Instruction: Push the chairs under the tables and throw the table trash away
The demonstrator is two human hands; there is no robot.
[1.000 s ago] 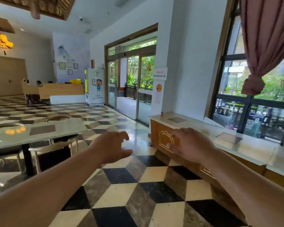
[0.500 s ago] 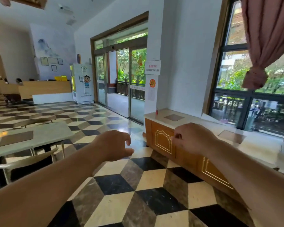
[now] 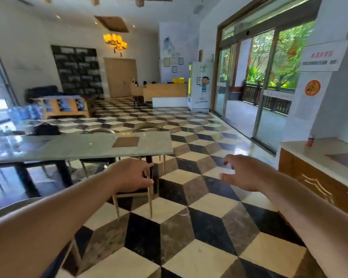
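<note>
Chairs are seen around one long glass-topped table (image 3: 78,146), taken here as the landmark: one pale-legged chair (image 3: 149,194) stands at its near right corner, partly hidden behind the left hand (image 3: 132,176), and two curved chair backs (image 3: 100,131) show beyond its far edge. On the tabletop one brown mat (image 3: 126,141) lies near the right end and one dark bag (image 3: 45,129) rests toward the far left side. Both hands are held out above the checkered floor (image 3: 189,227). The left hand is loosely curled with nothing gripped, though contact with the chair behind it cannot be told. The right hand (image 3: 243,174), well to the right of the table, is spread and empty. Further right of the table one wooden counter (image 3: 301,175) carries one small red can (image 3: 310,140).
</note>
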